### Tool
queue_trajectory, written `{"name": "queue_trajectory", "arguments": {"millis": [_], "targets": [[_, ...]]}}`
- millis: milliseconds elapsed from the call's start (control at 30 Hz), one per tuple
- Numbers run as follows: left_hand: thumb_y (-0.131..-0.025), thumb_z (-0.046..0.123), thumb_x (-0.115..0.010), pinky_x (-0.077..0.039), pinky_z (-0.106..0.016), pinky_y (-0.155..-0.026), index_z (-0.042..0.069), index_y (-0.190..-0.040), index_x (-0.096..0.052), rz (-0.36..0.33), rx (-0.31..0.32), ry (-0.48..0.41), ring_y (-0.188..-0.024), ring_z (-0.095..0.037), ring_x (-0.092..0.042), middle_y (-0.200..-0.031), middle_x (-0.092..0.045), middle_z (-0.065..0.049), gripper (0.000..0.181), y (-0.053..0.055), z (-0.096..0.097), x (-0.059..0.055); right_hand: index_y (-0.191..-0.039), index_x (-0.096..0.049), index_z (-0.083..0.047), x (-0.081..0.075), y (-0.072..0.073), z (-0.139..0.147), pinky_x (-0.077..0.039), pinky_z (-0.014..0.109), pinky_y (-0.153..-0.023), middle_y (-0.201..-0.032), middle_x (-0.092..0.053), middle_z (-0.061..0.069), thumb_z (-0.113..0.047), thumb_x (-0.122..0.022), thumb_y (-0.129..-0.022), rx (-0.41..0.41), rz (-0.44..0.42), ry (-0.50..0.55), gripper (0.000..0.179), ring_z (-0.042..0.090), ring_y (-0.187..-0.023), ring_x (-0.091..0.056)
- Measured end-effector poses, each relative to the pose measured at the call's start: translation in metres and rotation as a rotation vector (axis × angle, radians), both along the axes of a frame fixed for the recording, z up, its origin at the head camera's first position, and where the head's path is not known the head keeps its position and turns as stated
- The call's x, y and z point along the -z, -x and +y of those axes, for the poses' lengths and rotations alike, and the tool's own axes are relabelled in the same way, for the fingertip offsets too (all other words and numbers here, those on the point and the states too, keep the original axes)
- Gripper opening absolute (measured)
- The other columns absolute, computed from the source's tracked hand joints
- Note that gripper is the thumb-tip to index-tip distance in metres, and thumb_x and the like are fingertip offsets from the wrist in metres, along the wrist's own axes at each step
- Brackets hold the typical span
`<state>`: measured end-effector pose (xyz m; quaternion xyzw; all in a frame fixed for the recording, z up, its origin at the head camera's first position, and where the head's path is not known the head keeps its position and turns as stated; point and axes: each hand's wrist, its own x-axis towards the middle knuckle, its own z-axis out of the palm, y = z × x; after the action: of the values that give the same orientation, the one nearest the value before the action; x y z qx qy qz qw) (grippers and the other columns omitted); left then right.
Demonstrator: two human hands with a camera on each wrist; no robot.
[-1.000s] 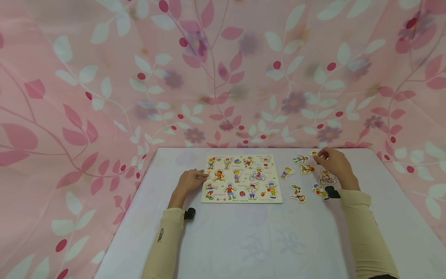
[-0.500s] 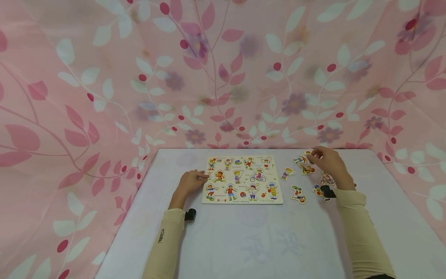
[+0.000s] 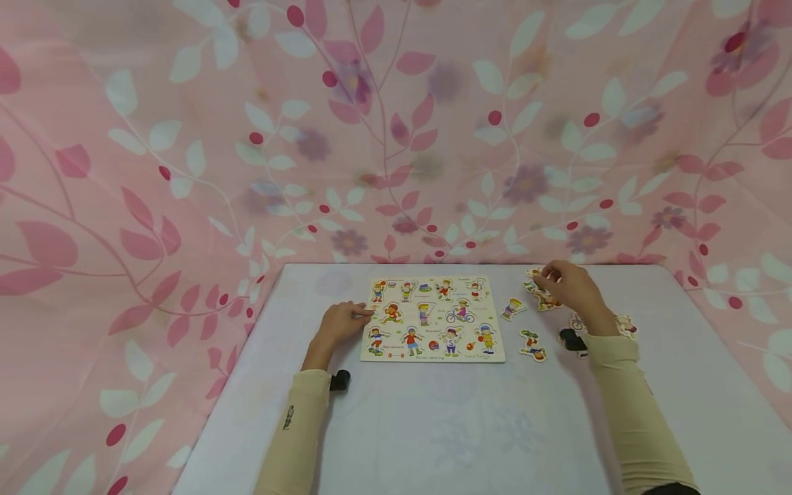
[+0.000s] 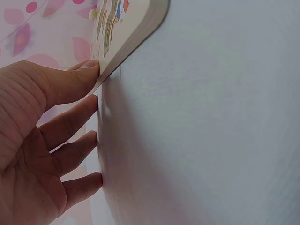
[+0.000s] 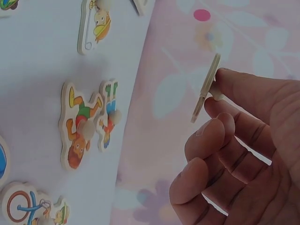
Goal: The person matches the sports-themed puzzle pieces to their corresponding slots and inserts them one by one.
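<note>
My right hand (image 3: 572,285) is above the table's back right. In the right wrist view it pinches a thin wooden puzzle piece (image 5: 206,86) by its knob, edge-on, so its picture is hidden. Below the hand lie a runner piece (image 5: 82,126) and a piece with blue clothing (image 5: 110,115), side by side. My left hand (image 3: 339,323) rests at the left edge of the puzzle board (image 3: 433,359), its thumb (image 4: 86,70) against the board edge and its other fingers extended, tips at the table surface.
Between board and right hand lies a golfer piece (image 3: 512,309), with a skateboarder piece (image 3: 532,345) nearer the front. A bicycle piece (image 5: 28,204) and another piece (image 3: 626,325) lie by the right forearm. A pink floral curtain (image 3: 396,137) rises behind the white table (image 3: 433,440).
My right hand has moved left with the pinched puzzle piece, from the back right toward the runner piece. My left hand has stayed at the board's edge.
</note>
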<state>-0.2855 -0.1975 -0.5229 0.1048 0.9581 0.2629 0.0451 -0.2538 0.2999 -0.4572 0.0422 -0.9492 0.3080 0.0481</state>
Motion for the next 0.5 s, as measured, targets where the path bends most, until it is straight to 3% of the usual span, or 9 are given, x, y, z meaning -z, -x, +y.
{"name": "queue_trajectory", "arguments": {"millis": [500], "targets": [[-0.091, 0.025, -0.071, -0.031, -0.052, -0.112, 0.020, -0.111, -0.077, 0.017, 0.008, 0.005, -0.136, -0.035, -0.043, -0.133, -0.061, -0.003, 0.021, 0.001, -0.001, 0.002, -0.096, -0.063, -0.008, 0.003, 0.016, -0.022, -0.039, 0.033, -0.050, -0.078, -0.056, 0.008, -0.038, -0.066, -0.095, -0.028, -0.014, -0.010, 0.031, 0.020, -0.057, -0.049]]}}
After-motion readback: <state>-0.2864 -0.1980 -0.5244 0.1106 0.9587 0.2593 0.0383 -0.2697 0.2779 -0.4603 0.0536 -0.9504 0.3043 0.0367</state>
